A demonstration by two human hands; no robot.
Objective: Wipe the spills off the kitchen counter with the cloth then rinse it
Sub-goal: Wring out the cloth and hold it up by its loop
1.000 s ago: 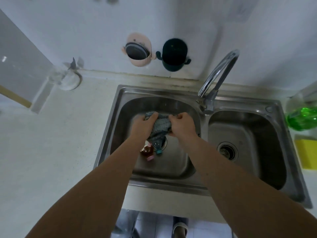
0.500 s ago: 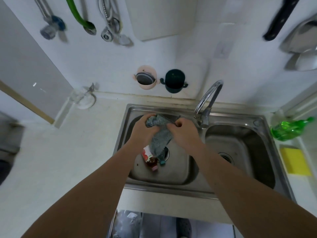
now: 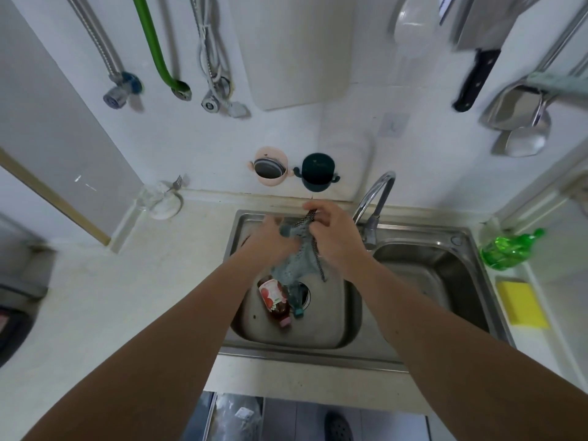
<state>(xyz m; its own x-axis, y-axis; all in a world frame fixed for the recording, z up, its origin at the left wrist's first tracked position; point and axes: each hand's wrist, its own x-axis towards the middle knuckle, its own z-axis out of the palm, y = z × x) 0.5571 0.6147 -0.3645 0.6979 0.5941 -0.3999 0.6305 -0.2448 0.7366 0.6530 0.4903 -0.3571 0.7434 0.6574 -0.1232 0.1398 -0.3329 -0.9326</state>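
While both hands work over the left basin of the sink [image 3: 413, 366], the left hand [image 3: 270, 241] and the right hand [image 3: 334, 237] each grip the grey cloth [image 3: 294, 264] with curled fingers. The cloth hangs between them near the basin's back edge, above a small bottle [image 3: 275, 299] lying beside the drain.

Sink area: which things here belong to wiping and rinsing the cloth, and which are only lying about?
Belong to the job:
- cloth, gripped by left hand and right hand
- left sink basin
- faucet

Only lying about:
- small bottle with red label in the left basin
- green bottle
- yellow sponge
- black-handled knife on the wall
- glass with fork
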